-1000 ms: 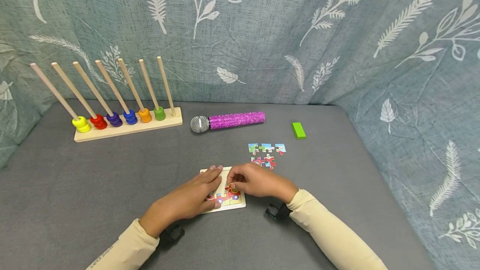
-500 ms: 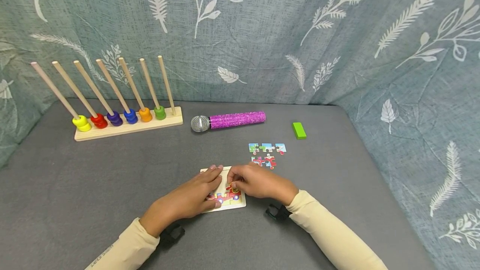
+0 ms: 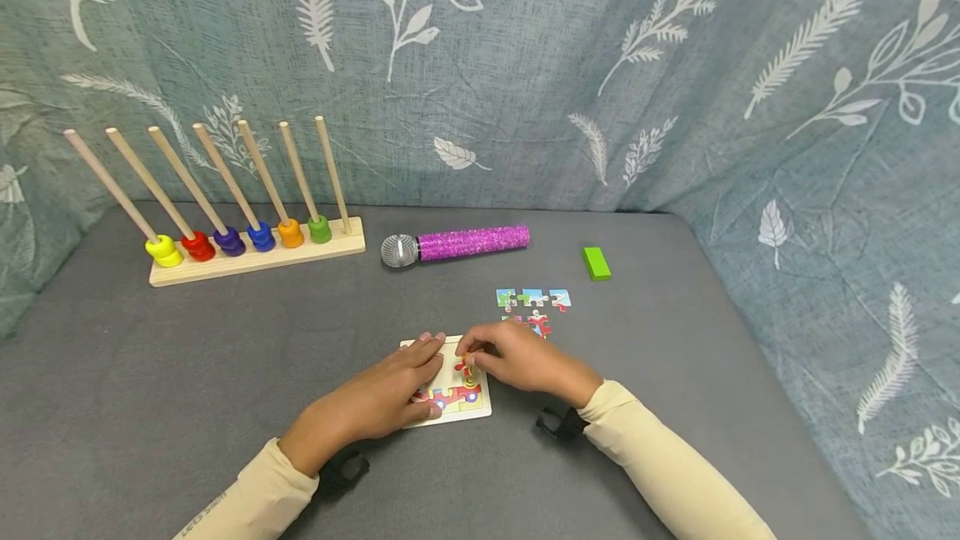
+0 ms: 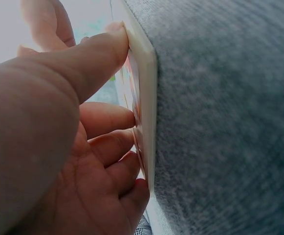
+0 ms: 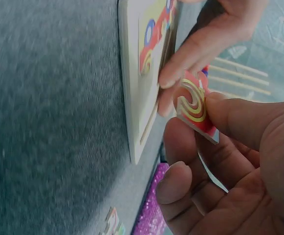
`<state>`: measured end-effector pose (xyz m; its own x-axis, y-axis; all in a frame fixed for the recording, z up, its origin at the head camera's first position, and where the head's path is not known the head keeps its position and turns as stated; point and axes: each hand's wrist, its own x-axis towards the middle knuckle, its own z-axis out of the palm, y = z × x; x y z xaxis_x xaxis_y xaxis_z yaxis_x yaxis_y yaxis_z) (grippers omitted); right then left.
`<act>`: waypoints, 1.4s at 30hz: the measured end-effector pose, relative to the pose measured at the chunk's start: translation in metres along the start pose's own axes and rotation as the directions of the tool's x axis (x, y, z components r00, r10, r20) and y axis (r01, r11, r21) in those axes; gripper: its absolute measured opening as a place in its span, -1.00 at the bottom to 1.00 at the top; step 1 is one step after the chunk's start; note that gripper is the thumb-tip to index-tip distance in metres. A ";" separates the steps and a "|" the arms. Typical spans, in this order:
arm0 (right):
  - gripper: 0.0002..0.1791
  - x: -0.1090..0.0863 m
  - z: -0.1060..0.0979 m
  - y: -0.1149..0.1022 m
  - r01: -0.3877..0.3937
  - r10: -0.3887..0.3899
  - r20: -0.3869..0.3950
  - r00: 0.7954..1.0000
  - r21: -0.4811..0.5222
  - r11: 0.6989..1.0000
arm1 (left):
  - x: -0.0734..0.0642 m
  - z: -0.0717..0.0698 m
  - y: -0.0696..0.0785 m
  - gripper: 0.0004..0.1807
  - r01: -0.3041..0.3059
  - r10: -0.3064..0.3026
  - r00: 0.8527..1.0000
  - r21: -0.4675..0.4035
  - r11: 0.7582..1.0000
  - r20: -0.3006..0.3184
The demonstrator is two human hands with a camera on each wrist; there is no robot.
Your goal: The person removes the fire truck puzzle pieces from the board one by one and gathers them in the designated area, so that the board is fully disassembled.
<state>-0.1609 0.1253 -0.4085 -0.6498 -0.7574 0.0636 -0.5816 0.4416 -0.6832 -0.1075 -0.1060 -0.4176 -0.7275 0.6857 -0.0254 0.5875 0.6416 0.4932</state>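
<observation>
A small wooden puzzle board [image 3: 452, 418] lies on the table, with joined pieces [image 3: 459, 397] showing a red vehicle along its near side. My left hand [image 3: 390, 387] rests on the board's left part, fingers extended and thumb at the near edge, covering some of the picture. Above the right part, my right hand [image 3: 521, 361] pinches a red puzzle piece [image 5: 193, 103] with a yellow swirl between thumb and fingers. In the right wrist view the piece is tilted and held clear of the board, whose bare inner surface shows beyond it.
Several loose puzzle pieces [image 3: 533, 297] lie in two rows beyond my right hand, which partly overlaps the nearer row. Farther back are a purple glittery microphone [image 3: 474, 242], a green block [image 3: 597, 263] and a wooden peg stand [image 3: 255, 260] with coloured rings. A patterned curtain [image 3: 525, 140] hangs behind.
My right hand has raised the swirl piece off the joined row and shifted it slightly away from me. The left hand has stayed in place on the board.
</observation>
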 end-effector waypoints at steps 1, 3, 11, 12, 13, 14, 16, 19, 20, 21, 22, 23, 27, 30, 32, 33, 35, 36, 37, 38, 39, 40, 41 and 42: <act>-0.89 0.000 -0.001 0.002 -0.002 0.002 -0.011 1.000 -0.001 1.000 | 0.000 0.000 0.000 -0.31 0.000 0.000 1.000 0.000 1.000 0.001; -0.89 -0.001 -0.002 0.004 -0.004 0.004 -0.031 1.000 -0.003 1.000 | 0.000 0.000 0.000 -0.32 -0.002 0.002 1.000 0.002 1.000 0.001; -0.90 -0.007 -0.011 0.010 -0.034 0.038 -0.105 0.994 0.046 0.998 | -0.002 0.002 -0.001 -0.32 -0.014 0.014 1.000 -0.010 1.000 -0.009; -0.90 -0.007 -0.012 0.010 -0.044 0.050 -0.104 0.993 0.063 0.997 | -0.002 0.002 0.000 -0.32 -0.015 0.015 1.000 -0.011 1.000 -0.010; -0.89 -0.008 -0.013 0.011 -0.053 0.061 -0.103 0.993 0.079 0.995 | -0.003 0.003 0.000 -0.32 -0.016 0.015 1.000 -0.011 1.000 -0.010; -0.89 -0.009 -0.014 0.012 -0.060 0.070 -0.099 0.993 0.097 0.993 | -0.003 0.003 0.000 -0.32 -0.014 0.014 1.000 -0.011 1.000 -0.009; -0.88 -0.010 -0.016 0.013 -0.084 0.095 -0.092 0.991 0.117 0.990 | -0.003 0.002 0.000 -0.31 -0.011 0.011 1.000 -0.014 1.000 -0.005; -0.86 -0.012 -0.020 0.016 -0.094 0.105 -0.099 0.990 0.109 0.990 | -0.003 0.001 -0.001 -0.31 -0.006 0.006 1.000 -0.017 1.000 0.002; -0.85 -0.013 -0.021 0.016 -0.096 0.106 -0.105 0.989 0.102 0.990 | -0.003 0.001 -0.001 -0.31 -0.006 0.006 1.000 -0.016 1.000 0.003; -0.85 -0.015 -0.022 0.017 -0.094 0.104 -0.113 0.988 0.093 0.991 | -0.003 0.000 -0.001 -0.30 -0.006 0.006 1.000 -0.015 1.000 0.005; -0.84 -0.016 -0.024 0.018 -0.090 0.100 -0.121 0.988 0.081 0.993 | -0.003 0.000 -0.001 -0.30 -0.007 0.008 1.000 -0.014 1.000 0.005; -0.84 -0.017 -0.025 0.019 -0.082 0.091 -0.131 0.987 0.068 0.994 | -0.003 0.000 -0.001 -0.30 -0.009 0.009 1.000 -0.012 1.000 0.006; -0.82 -0.022 -0.032 0.025 -0.076 0.080 -0.169 0.982 0.031 0.997 | -0.003 -0.002 0.000 -0.28 -0.015 0.015 1.000 -0.012 1.000 0.003; -0.81 -0.024 -0.036 0.030 -0.097 0.102 -0.193 0.976 0.031 0.995 | -0.003 -0.002 -0.001 -0.24 -0.019 0.019 1.000 -0.016 1.000 0.002; -0.80 -0.024 -0.039 0.034 -0.115 0.122 -0.202 0.972 0.043 0.992 | -0.003 -0.003 -0.001 -0.21 -0.022 0.022 1.000 -0.020 1.000 0.003; -0.79 -0.025 -0.041 0.036 -0.129 0.137 -0.202 0.970 0.052 0.990 | -0.002 -0.003 -0.002 -0.21 -0.024 0.024 1.000 -0.023 0.999 0.002; -0.78 -0.026 -0.044 0.038 -0.160 0.171 -0.199 0.965 0.070 0.985 | -0.002 -0.002 -0.004 -0.19 -0.030 0.030 1.000 -0.029 0.999 0.003; -0.78 -0.027 -0.045 0.039 -0.171 0.184 -0.193 0.964 0.083 0.982 | -0.002 -0.002 -0.005 -0.19 -0.033 0.034 0.999 -0.030 0.999 0.004; -0.77 -0.028 -0.047 0.040 -0.178 0.193 -0.189 0.963 0.093 0.980 | -0.003 -0.002 -0.006 -0.18 -0.034 0.034 0.999 -0.033 0.999 0.008; -0.77 -0.029 -0.048 0.041 -0.184 0.200 -0.187 0.962 0.099 0.978 | -0.003 -0.002 -0.007 -0.17 -0.032 0.033 0.999 -0.039 0.999 0.012; -0.77 -0.030 -0.049 0.041 -0.194 0.209 -0.187 0.960 0.098 0.976 | -0.004 -0.002 -0.007 -0.15 -0.030 0.030 0.999 -0.041 0.999 0.015; -0.77 -0.031 -0.051 0.042 -0.196 0.212 -0.190 0.959 0.098 0.976 | -0.005 -0.003 -0.008 -0.14 -0.030 0.031 0.999 -0.037 0.999 0.015; -0.77 -0.032 -0.052 0.043 -0.195 0.211 -0.193 0.958 0.100 0.976 | -0.006 -0.003 -0.009 -0.12 -0.028 0.028 0.999 -0.034 0.999 0.015; -0.77 -0.033 -0.053 0.045 -0.194 0.210 -0.197 0.958 0.097 0.976 | -0.007 -0.004 -0.010 -0.10 -0.018 0.018 1.000 -0.030 0.999 0.016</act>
<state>-0.1921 0.1956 -0.4029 -0.8407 -0.5382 0.0605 -0.3941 0.5313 -0.7499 -0.1095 -0.1180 -0.4191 -0.7110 0.7026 -0.0304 0.5892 0.6187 0.5197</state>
